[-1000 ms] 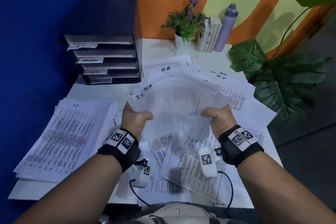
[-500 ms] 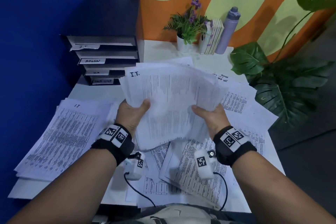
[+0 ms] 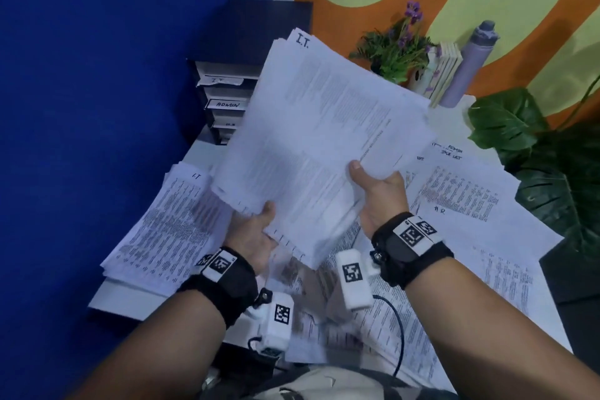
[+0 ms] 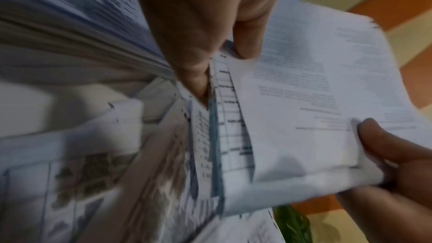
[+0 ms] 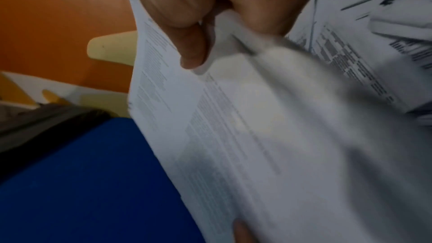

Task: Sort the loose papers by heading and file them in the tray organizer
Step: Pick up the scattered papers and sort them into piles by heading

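While loose papers (image 3: pixel 487 204) are lying across the counter (image 3: pixel 130 302), the left hand (image 3: pixel 256 234) and right hand (image 3: pixel 380 195) are each keeping a closed grip on the I.T. stack (image 3: pixel 324 140).

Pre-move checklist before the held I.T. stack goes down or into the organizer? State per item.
1. Top sheet heading reads I.T. on the held stack: ok.
2. Left hand grip on the lower edge, thumb on top: ok.
3. Right hand grip on the right edge: ok.
4. Stack squared: not ok, the lower edges are fanned and stepped.
5. Every sheet in the stack headed I.T.: cannot tell, only the top one shows.
6. Destinations: the I.T. pile lies on the desk to the left and the tray organizer shows an I.T. label; free room in that slot: cannot tell.
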`<act>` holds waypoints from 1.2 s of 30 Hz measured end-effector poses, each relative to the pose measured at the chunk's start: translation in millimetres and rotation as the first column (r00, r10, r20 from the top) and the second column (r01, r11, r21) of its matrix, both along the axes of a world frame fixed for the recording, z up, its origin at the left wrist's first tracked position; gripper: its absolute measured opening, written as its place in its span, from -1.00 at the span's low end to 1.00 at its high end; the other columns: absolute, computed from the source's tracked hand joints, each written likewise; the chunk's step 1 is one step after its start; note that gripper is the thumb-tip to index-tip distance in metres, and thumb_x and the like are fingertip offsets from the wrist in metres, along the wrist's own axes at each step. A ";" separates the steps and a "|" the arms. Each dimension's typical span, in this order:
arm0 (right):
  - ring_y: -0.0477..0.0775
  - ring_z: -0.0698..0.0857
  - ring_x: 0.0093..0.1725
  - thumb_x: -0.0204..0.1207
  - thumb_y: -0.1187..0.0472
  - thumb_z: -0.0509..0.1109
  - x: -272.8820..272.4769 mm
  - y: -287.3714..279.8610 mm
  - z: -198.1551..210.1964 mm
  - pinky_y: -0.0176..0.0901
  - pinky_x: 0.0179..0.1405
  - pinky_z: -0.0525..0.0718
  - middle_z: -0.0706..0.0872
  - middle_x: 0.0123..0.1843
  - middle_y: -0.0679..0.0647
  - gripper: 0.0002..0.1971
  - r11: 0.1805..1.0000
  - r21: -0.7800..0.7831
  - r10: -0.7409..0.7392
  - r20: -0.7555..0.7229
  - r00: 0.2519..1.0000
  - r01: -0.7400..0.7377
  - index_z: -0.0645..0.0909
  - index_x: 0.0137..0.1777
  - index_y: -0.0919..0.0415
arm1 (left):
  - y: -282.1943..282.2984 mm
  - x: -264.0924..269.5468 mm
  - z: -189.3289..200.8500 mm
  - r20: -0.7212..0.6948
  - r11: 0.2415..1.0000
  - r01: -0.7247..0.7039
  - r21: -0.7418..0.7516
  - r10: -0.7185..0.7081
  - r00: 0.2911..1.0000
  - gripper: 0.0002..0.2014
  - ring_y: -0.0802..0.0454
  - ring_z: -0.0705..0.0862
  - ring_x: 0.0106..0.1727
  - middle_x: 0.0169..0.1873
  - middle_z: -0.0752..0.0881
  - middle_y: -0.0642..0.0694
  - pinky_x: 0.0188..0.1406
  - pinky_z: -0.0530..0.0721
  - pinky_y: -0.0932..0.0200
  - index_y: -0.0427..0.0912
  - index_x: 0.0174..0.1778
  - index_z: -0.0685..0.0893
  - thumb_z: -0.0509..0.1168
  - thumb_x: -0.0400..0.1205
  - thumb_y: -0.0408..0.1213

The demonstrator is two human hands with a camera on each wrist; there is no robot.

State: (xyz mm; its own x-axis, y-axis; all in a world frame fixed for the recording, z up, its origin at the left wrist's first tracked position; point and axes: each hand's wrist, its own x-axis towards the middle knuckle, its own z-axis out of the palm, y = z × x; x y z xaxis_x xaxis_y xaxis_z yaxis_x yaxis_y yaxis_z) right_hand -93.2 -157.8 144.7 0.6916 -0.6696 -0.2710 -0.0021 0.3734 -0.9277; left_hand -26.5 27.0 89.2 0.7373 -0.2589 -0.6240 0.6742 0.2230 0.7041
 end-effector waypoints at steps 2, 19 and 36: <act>0.19 0.78 0.11 0.54 0.29 0.49 6.6 9.7 -3.8 0.14 0.18 0.72 0.79 0.13 0.18 -0.71 0.996 -0.057 0.069 -0.010 0.998 -0.069 0.60 0.23 0.31 | 19.9 12.9 -6.8 0.111 0.977 -0.099 0.187 0.079 0.991 -0.58 -0.04 0.73 0.18 0.24 0.69 -0.22 0.10 0.75 -0.05 -0.16 0.30 0.49 0.47 0.59 -0.21; 0.15 0.74 -0.06 0.62 0.34 0.31 -32.6 -53.3 -80.5 0.01 -0.05 0.67 0.76 0.09 0.19 -0.85 0.924 -0.264 0.135 -0.451 0.882 -0.276 0.62 0.10 0.12 | 142.1 35.9 -44.2 0.118 0.310 -0.179 0.934 0.204 0.972 -0.15 -0.33 0.48 0.42 0.50 0.41 -0.33 0.41 0.47 -0.26 -0.17 0.57 0.23 0.38 0.32 -0.33; 0.43 0.39 0.42 0.60 0.16 0.26 -172.5 -186.8 -126.5 0.11 0.37 0.42 0.34 0.50 0.29 -0.57 0.869 -0.444 -0.384 -0.884 0.267 -0.219 0.43 0.48 0.03 | -102.1 12.5 -64.6 -0.115 0.549 0.588 0.594 -0.665 0.738 -0.87 -0.14 0.64 -0.05 -0.02 0.67 -0.20 0.01 0.67 -0.05 -0.21 0.00 0.63 0.32 0.67 -0.21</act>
State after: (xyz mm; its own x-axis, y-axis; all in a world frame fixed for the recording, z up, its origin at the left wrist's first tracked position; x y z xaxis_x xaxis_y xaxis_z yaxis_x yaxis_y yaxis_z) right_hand -265.7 -344.5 18.2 0.0770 -0.9320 -0.3541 -0.9528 0.0358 -0.3015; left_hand -14.0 -75.1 24.6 0.5992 -0.3169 -0.7352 0.3945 -0.6823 0.6156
